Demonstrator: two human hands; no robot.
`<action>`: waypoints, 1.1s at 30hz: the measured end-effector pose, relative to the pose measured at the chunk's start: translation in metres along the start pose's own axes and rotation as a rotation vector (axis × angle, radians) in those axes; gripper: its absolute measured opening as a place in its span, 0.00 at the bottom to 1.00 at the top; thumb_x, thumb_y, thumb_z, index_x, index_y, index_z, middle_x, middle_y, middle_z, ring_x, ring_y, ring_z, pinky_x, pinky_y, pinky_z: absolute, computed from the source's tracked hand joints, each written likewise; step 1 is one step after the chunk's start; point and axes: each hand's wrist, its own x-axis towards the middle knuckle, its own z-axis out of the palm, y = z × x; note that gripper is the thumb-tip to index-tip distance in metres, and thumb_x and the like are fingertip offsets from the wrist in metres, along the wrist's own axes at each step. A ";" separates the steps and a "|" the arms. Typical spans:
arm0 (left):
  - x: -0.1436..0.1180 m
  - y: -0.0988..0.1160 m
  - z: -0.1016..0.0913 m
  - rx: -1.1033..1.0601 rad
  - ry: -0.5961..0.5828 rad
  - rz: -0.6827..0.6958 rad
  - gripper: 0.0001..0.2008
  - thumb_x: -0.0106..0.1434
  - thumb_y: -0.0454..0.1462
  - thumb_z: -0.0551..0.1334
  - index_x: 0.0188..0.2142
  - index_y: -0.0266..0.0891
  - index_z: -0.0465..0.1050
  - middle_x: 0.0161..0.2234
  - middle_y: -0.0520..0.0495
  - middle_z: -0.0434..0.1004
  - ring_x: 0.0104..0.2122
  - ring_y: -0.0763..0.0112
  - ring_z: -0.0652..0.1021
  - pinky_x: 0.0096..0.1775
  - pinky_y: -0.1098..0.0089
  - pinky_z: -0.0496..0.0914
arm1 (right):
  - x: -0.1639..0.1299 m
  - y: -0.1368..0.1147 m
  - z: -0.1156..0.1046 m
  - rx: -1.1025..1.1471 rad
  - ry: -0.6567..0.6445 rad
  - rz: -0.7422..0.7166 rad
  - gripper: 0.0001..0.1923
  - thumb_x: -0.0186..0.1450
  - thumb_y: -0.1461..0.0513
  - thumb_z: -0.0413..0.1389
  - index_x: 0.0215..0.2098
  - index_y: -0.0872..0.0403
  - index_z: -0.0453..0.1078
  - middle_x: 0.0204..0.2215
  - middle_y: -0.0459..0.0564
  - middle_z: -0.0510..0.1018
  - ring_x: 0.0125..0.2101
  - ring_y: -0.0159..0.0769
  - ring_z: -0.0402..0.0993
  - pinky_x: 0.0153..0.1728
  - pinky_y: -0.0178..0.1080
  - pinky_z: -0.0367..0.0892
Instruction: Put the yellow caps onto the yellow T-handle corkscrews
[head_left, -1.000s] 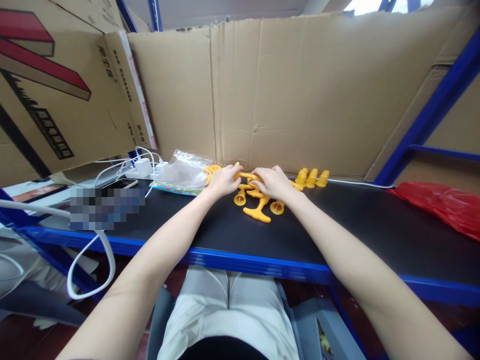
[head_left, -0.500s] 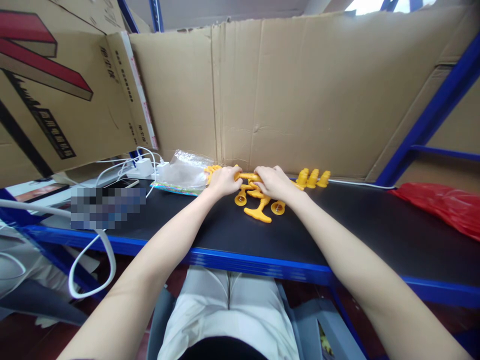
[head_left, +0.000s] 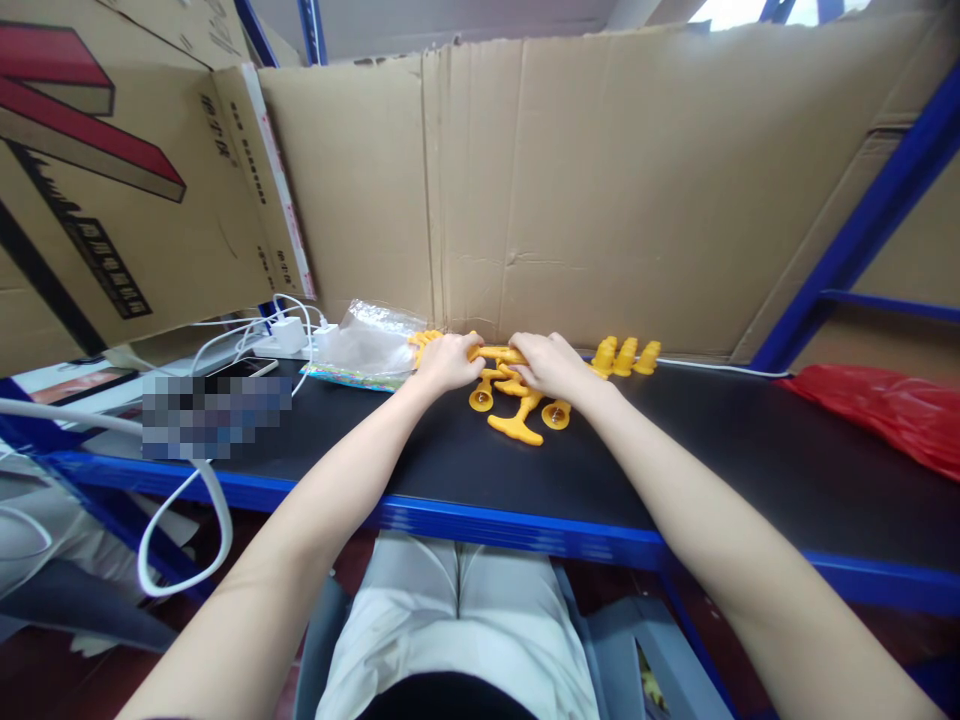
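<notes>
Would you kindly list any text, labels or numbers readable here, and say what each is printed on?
Nothing can be read for certain.
Cardboard box flap: black print, tilted, too blurred to read.
Black label strip on the box: characters too small.
Tape strip: red print, illegible.
Yellow plastic parts: no markings visible.

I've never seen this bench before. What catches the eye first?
Bright yellow plastic parts clustered mid-bench on the black top, with the left hand and right hand gripping one piece between them. Three yellow cones stand just right, against the cardboard wall. A red bag lies far right.
</notes>
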 end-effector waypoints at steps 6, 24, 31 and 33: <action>0.000 0.001 -0.002 -0.004 -0.024 -0.032 0.18 0.58 0.41 0.56 0.47 0.45 0.73 0.39 0.46 0.79 0.42 0.61 0.77 0.43 0.66 0.68 | 0.000 0.001 -0.001 -0.004 0.003 0.006 0.13 0.66 0.60 0.48 0.46 0.59 0.64 0.39 0.57 0.76 0.39 0.43 0.71 0.36 0.39 0.56; 0.002 -0.010 0.004 -0.005 -0.037 -0.086 0.18 0.57 0.43 0.56 0.46 0.46 0.74 0.38 0.44 0.79 0.40 0.58 0.77 0.41 0.65 0.69 | -0.002 0.009 0.001 -0.016 0.069 0.039 0.12 0.65 0.62 0.47 0.46 0.58 0.64 0.40 0.58 0.76 0.41 0.45 0.70 0.38 0.41 0.55; 0.007 -0.043 0.008 -0.059 -0.028 -0.209 0.16 0.59 0.41 0.54 0.41 0.39 0.76 0.35 0.42 0.79 0.36 0.62 0.77 0.38 0.68 0.69 | -0.009 0.056 0.011 0.063 0.201 0.370 0.16 0.66 0.57 0.46 0.46 0.57 0.65 0.43 0.60 0.75 0.44 0.49 0.69 0.43 0.46 0.58; 0.009 -0.050 0.012 -0.068 -0.012 -0.222 0.16 0.60 0.40 0.52 0.40 0.38 0.76 0.35 0.42 0.79 0.34 0.64 0.77 0.37 0.68 0.69 | -0.017 0.076 0.017 0.085 0.261 0.509 0.17 0.67 0.56 0.45 0.48 0.57 0.64 0.45 0.60 0.74 0.45 0.48 0.68 0.45 0.46 0.58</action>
